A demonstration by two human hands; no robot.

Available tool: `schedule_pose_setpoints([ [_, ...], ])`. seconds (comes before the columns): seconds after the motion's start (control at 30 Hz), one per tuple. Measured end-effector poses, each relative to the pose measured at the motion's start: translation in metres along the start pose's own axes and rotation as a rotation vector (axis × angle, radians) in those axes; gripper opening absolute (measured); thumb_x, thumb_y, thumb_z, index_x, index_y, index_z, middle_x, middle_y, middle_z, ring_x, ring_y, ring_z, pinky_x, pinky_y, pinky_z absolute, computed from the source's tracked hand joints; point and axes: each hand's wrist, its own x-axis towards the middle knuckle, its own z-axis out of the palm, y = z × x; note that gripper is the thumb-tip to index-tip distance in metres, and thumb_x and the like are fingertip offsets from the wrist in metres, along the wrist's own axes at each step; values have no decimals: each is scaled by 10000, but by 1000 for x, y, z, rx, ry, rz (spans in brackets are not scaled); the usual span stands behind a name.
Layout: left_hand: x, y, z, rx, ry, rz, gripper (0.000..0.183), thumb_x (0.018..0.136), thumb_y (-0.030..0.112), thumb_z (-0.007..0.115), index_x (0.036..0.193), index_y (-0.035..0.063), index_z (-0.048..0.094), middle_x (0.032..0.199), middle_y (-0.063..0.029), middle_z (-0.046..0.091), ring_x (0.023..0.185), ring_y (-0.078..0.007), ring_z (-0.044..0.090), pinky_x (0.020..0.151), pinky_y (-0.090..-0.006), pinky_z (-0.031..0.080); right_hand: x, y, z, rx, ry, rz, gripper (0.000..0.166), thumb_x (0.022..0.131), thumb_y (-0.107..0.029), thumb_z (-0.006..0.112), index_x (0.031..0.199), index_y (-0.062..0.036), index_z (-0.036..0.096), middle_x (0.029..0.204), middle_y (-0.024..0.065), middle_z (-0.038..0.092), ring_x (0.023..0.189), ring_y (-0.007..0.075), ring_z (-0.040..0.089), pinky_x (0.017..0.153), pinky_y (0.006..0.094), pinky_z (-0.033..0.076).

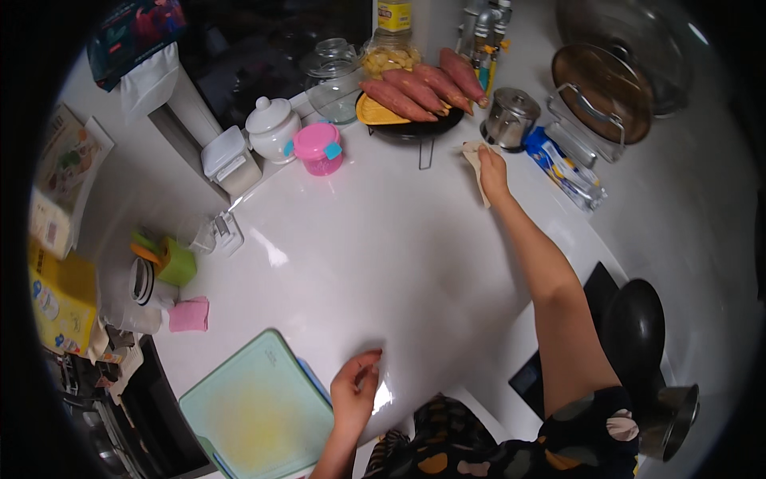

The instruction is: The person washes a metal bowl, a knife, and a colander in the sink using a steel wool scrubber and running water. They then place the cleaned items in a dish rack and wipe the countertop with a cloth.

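A beige cloth (473, 157) is in the grip of my right hand (492, 170), which reaches far across the white countertop (383, 239). It is just in front of a lidded stainless steel pot (511, 118). Nearer my body, my left hand (356, 383) hovers with loosely curled fingers and nothing in them. Beside that hand lies a pale green cutting board (257, 407) with a yellowish stain in its middle. A blue edge shows beneath the board.
Several sweet potatoes (413, 99) rest on a black pan (407, 129) on a wire stand. A pink lidded container (319, 149) and a white ceramic jar (272, 129) stand along the back. A blue packet (565, 170) lies at right; a pink cloth (189, 314) at left.
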Motion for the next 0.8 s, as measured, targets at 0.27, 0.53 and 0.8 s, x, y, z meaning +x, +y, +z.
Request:
schedule_pose_setpoints([
  [0.27,19,-6,17,16,-39,1,179,804,-62,502,969,-27,562,1065,-128,587,988,-190,569,869,-282,445,66,58,37,-557,-430,-290,370,885,-230,358,1159,-28,502,1239,191,446,1159,314,402,990,356,295],
  [0.53,29,18,32,54,-71,88,204,786,-58,504,975,-20,571,1051,-127,598,976,-217,583,858,-291,455,-23,17,12,-484,-709,-343,381,872,-123,367,1230,-19,443,1386,103,303,1309,237,216,1083,311,164],
  [0.8,-15,13,22,115,-140,199,206,795,-48,499,982,-9,577,1041,-104,605,969,-202,580,841,-296,464,-152,-42,-2,-435,-804,-261,414,884,-104,350,1287,-16,379,1418,104,234,1326,219,163,1094,313,124],
])
